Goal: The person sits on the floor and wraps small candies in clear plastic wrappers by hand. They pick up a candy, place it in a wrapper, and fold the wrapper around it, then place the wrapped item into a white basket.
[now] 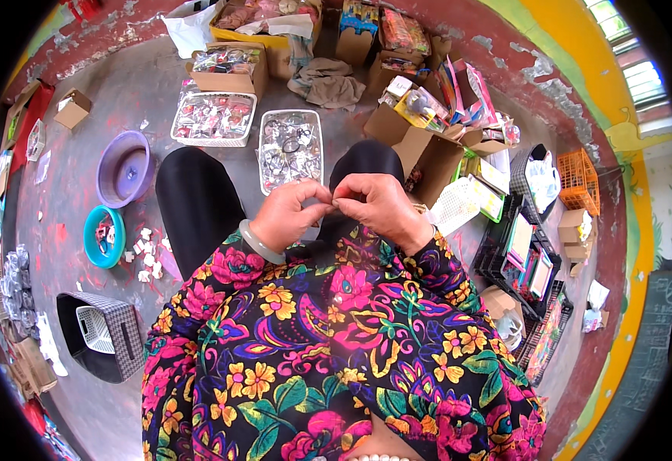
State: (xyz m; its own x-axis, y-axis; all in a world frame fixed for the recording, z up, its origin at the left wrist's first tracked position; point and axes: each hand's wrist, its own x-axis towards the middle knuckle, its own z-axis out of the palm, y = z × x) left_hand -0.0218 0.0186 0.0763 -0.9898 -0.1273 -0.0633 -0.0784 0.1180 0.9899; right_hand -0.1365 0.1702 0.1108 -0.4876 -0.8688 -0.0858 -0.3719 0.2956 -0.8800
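Fingertips [322,198] of the left hand [284,216] and right hand [386,207] were held close together in the head view; whether anything was pinched could not be told. A white basket [291,112] of packets [290,152] was set just beyond the left hand.

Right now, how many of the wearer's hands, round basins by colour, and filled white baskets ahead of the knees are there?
Hands: 2 (left hand, right hand)
Purple basin: 1
Teal basin: 1
White baskets: 2 (left basket, right basket)
Total: 6

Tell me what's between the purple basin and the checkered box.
In the head view, a turquoise bowl sits between the purple basin and the checkered box.
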